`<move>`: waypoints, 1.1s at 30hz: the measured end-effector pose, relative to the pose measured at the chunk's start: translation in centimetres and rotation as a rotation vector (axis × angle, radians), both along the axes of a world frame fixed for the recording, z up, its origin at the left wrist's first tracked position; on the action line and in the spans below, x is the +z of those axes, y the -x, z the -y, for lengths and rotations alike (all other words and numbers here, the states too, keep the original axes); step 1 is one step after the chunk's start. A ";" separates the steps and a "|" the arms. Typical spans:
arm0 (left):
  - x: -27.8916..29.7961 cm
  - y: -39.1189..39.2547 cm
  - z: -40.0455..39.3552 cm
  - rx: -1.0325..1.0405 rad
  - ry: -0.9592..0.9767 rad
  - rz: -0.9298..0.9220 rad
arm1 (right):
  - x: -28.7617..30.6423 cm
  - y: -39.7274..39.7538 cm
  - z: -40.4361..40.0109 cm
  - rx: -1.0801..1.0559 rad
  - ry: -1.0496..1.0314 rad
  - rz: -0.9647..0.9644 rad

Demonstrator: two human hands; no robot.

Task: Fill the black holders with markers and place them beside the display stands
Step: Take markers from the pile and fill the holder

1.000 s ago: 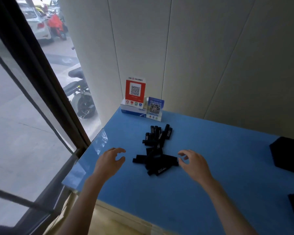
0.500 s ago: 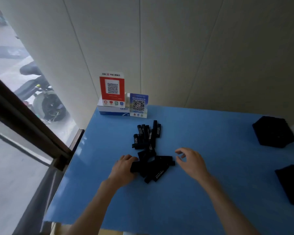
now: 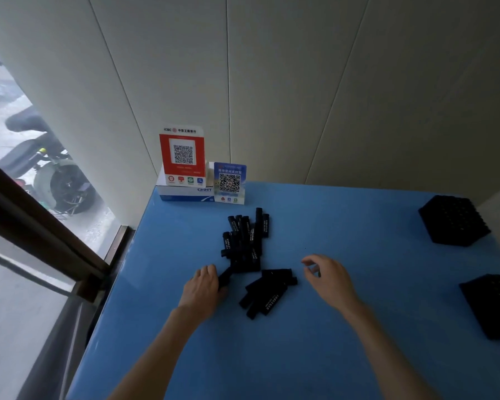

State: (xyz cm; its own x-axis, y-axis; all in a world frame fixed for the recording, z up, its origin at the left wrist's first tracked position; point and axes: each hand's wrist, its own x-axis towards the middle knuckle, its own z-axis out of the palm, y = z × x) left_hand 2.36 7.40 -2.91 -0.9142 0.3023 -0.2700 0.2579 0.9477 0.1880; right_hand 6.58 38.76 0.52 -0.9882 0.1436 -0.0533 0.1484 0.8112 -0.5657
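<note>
A loose pile of several black markers [image 3: 247,243] lies in the middle of the blue table [image 3: 344,342], with a smaller cluster [image 3: 267,294] nearer me. My left hand [image 3: 204,287] grips one black marker [image 3: 225,277] at the pile's left edge. To the right of the markers my right hand [image 3: 328,278] hovers with its fingers loosely curled and nothing in it. Two black hexagonal holders sit at the right, one at the back [image 3: 453,220] and one at the edge [image 3: 494,306]. A red display stand [image 3: 182,155] and a blue display stand [image 3: 229,183] are at the back left corner.
The red stand rests on a white box [image 3: 182,193] against the pale panelled wall. A window with a dark frame [image 3: 41,226] runs along the table's left side, with a scooter outside.
My left hand reached the pile and closed on a marker at its left edge. The near cluster has separated from the main pile. The view swung right, showing both holders.
</note>
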 end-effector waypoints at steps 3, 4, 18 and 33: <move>0.2 0.4 0.2 0.033 -0.028 0.023 | -0.2 0.1 0.0 -0.007 0.009 -0.002; 0.3 0.5 0.2 0.029 -0.019 0.035 | -0.2 0.2 0.0 -0.009 0.011 -0.002; 2.4 1.2 1.4 0.181 -0.081 0.032 | -0.8 0.3 -0.3 -0.005 0.000 0.015; 1.6 2.1 -1.7 0.263 -0.042 0.112 | 0.1 -0.4 -1.1 -0.044 -0.011 0.022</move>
